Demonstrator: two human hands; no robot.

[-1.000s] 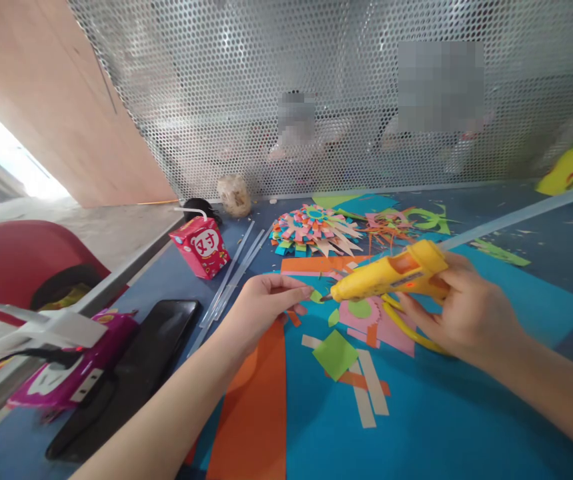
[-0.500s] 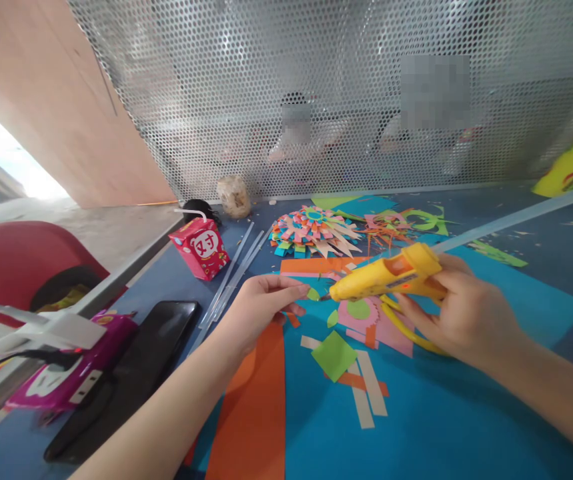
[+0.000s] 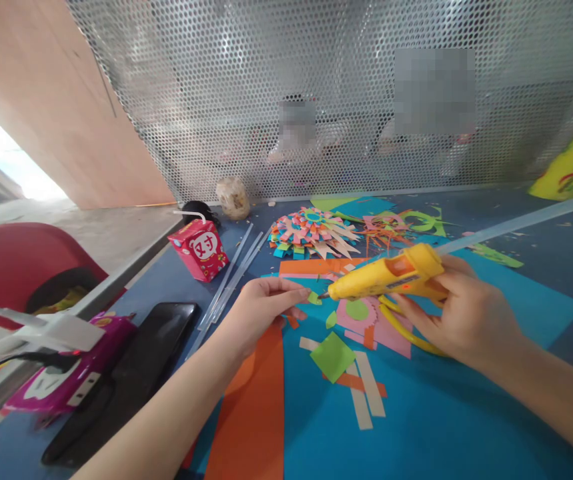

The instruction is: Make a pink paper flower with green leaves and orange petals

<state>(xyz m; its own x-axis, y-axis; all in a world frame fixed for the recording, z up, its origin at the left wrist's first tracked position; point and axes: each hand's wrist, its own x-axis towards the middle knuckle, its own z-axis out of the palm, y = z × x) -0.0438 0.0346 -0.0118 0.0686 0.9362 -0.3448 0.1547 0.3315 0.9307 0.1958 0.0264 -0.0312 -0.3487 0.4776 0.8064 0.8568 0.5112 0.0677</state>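
- Leaf (image 3: 315, 298): green, pinched by one end between thumb and fingers of the left hand (image 3: 261, 303), above the blue sheet (image 3: 416, 427); free edge faces right.
- Glue gun (image 3: 383, 277): grasped at the handle by the right hand (image 3: 476, 310); nozzle points left at the leaf's free edge. Contact between nozzle and leaf cannot be told.
- Translucent rod (image 3: 516, 223): projects from the rear of the gun, up and right, past the picture edge.
- Yellow loop (image 3: 411, 333): below the gun, over the right edge of the pink piece (image 3: 396, 333).
- Second leaf (image 3: 331, 320): lies just below the nozzle, left of the pink piece.
- Green square (image 3: 333, 357): overlaps the paper strips (image 3: 371, 383); corners project past them.
- Blue sheet: plain span extends from the strips to the near picture edge and right, under the right forearm.
- Orange sheet (image 3: 253, 413): straight right edge runs toward the near picture edge; left forearm crosses its left side.
- Sticks (image 3: 236, 277): left of the left hand, near the carton (image 3: 199, 249).
- Paper flower (image 3: 311, 230): beyond both hands, between them and the mesh panel (image 3: 246, 100).
- Table rail (image 3: 139, 267): bounds the left side, beyond the black slab (image 3: 131, 373).
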